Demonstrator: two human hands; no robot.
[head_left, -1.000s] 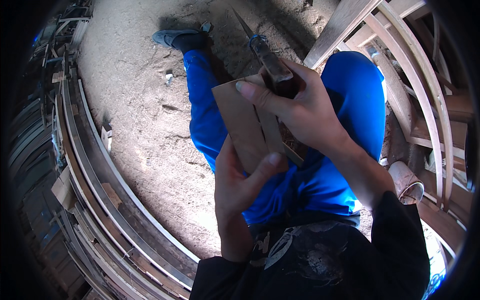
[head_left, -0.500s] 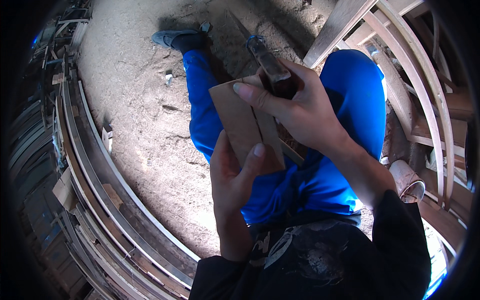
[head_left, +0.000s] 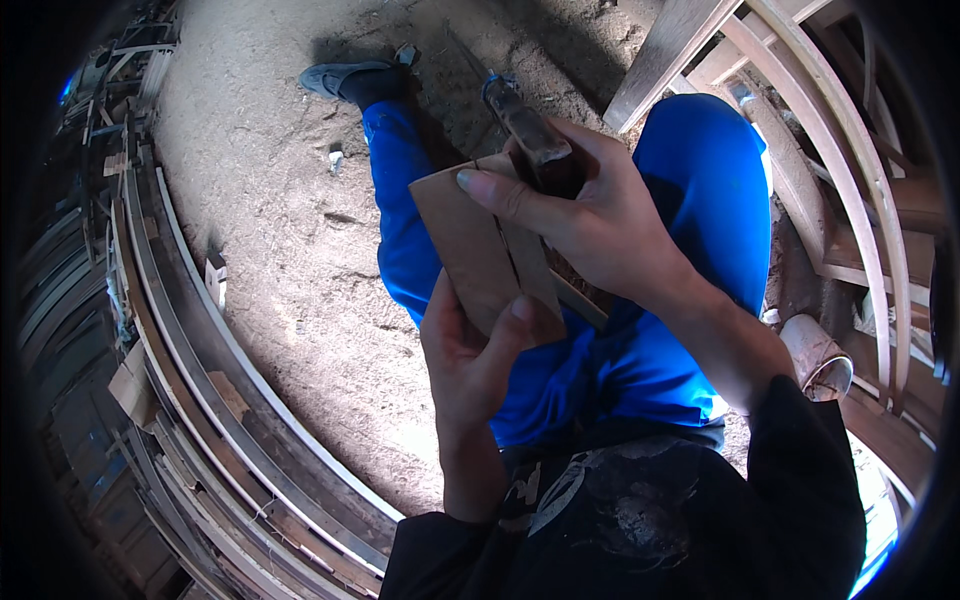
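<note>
The left hand (head_left: 470, 350) clamps the flat brown sandpaper sheet (head_left: 480, 245) from below, above the blue-trousered lap, while the right hand (head_left: 590, 220) grips the dark wooden tool handle (head_left: 535, 145) against it; steady thumb pressure seems best to stop slipping.

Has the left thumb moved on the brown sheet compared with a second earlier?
Yes. The left hand has slid its thumb up the brown sheet, toward the right hand, judged against the blue trouser leg.
</note>
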